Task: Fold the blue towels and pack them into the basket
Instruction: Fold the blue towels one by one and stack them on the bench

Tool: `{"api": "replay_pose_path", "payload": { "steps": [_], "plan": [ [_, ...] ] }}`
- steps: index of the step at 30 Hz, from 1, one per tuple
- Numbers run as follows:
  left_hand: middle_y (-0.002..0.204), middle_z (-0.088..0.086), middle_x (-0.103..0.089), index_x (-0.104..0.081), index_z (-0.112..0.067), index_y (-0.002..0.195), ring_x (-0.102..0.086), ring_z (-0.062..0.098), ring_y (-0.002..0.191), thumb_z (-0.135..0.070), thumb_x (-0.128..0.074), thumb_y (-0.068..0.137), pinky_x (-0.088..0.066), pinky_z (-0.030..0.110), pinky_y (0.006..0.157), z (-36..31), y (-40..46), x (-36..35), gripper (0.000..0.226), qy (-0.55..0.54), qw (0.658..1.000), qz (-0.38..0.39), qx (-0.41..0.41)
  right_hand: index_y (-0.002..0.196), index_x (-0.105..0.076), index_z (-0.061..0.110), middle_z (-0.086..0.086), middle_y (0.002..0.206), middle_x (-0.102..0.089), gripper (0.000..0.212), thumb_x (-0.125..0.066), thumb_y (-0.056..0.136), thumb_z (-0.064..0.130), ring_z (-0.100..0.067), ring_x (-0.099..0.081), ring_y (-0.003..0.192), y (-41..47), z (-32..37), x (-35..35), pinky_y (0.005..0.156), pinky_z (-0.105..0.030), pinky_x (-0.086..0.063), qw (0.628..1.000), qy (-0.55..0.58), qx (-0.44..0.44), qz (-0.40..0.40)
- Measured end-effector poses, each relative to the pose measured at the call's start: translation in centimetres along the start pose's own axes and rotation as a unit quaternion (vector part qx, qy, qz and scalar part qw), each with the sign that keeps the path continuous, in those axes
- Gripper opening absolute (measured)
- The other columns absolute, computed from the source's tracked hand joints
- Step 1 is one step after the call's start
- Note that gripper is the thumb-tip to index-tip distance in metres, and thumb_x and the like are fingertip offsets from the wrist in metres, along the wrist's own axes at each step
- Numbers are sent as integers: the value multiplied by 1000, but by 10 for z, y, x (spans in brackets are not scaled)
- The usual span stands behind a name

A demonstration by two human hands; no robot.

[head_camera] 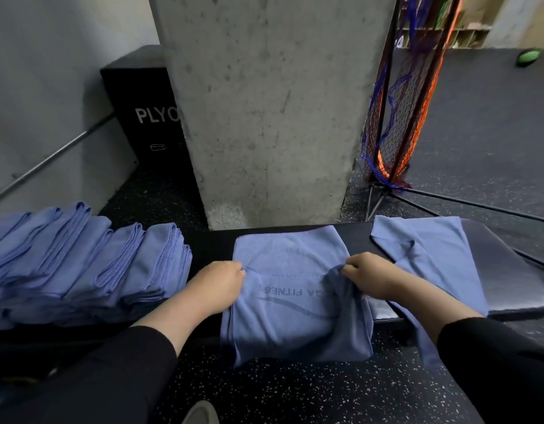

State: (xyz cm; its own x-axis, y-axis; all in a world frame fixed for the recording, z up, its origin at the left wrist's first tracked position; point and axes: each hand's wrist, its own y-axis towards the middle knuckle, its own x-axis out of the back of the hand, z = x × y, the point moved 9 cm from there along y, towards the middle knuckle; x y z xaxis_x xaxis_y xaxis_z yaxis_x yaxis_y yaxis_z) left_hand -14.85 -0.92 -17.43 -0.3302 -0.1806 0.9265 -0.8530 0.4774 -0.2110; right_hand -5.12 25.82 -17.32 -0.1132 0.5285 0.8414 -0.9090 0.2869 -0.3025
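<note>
Towel in work: thin, soft blue printed cloth towel (292,289), light and limp, draped over the near edge of the black padded surface (506,270). Left hand (217,286) and right hand (371,276) pinch its side edges. Left of it: folded blue towel stack (81,264). Right: an unfolded blue towel (430,255). Grip hems; the cloth will probably sag.

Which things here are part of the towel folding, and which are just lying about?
Part of the job: the towel being folded, gripped by the left hand and right hand; folded towel stack; unfolded towel; bench.

Lying about: plyo box, netted stand, green ball, concrete pillar.
</note>
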Motion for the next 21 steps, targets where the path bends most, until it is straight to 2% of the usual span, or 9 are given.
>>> {"api": "replay_pose_path", "payload": {
  "steps": [2,4,6,7,9,13,15,18,21],
  "plan": [
    [87,17,-63,-47,-11,70,-57,30,85,-19,-41,101,-37,39,69,5,2,12,32,-102,994,-26,17,63,-49,13,-6,60,-45,32,-52,95,17,-18,-41,55,-7,-5,5,56,-30,-37,981,193,-21,-11],
    [77,13,-60,-53,-11,69,-49,21,75,-31,-43,87,-39,40,68,11,6,30,28,-240,967,-83,37,64,-48,16,-5,59,-37,30,-47,94,11,-15,-32,53,-10,-11,13,54,-30,-27,921,386,-43,-25],
    [70,3,-49,-51,-19,71,-41,17,71,-30,-42,84,-33,36,65,20,8,45,20,-337,928,-143,73,68,-48,16,-3,60,-33,27,-46,95,14,-15,-29,53,-8,-14,28,54,-31,-22,888,453,-53,-62],
    [69,2,-44,-47,-18,69,-37,18,68,-24,-43,89,-30,36,64,23,11,50,21,-349,918,-167,88,69,-48,16,-3,60,-33,26,-48,95,16,-16,-29,53,-5,-14,37,53,-30,-22,890,443,-54,-88],
    [66,4,-44,-41,-13,64,-38,23,67,-15,-43,97,-26,37,61,27,20,59,33,-296,927,-205,101,71,-49,14,-3,59,-36,27,-48,97,19,-17,-32,54,4,-14,51,52,-30,-24,922,357,-46,-145],
    [72,5,-53,-49,-9,70,-47,28,72,-22,-43,103,-30,36,60,35,49,47,36,-218,947,-206,117,86,-58,0,-19,73,-56,28,-50,100,23,-20,-46,69,31,-5,61,58,-33,-31,950,216,-6,-226],
    [71,3,-54,-53,-8,74,-49,29,72,-22,-46,103,-32,36,59,38,61,35,33,-180,959,-194,106,88,-61,4,-14,78,-61,22,-52,99,21,-25,-53,76,44,2,51,58,-33,-33,963,159,21,-217],
    [69,2,-53,-47,-12,71,-52,30,73,-22,-46,103,-31,37,58,26,70,15,33,-110,981,-154,41,81,-57,8,-6,70,-59,21,-53,97,21,-30,-56,75,58,2,23,61,-34,-34,983,72,24,-167],
    [87,6,-64,-56,-15,83,-60,33,88,-25,-44,103,-35,35,67,20,70,8,26,-30,989,-146,10,70,-45,13,-5,66,-55,26,-49,94,20,-30,-54,72,61,3,17,61,-34,-33,989,11,8,-151]
  ]
}}
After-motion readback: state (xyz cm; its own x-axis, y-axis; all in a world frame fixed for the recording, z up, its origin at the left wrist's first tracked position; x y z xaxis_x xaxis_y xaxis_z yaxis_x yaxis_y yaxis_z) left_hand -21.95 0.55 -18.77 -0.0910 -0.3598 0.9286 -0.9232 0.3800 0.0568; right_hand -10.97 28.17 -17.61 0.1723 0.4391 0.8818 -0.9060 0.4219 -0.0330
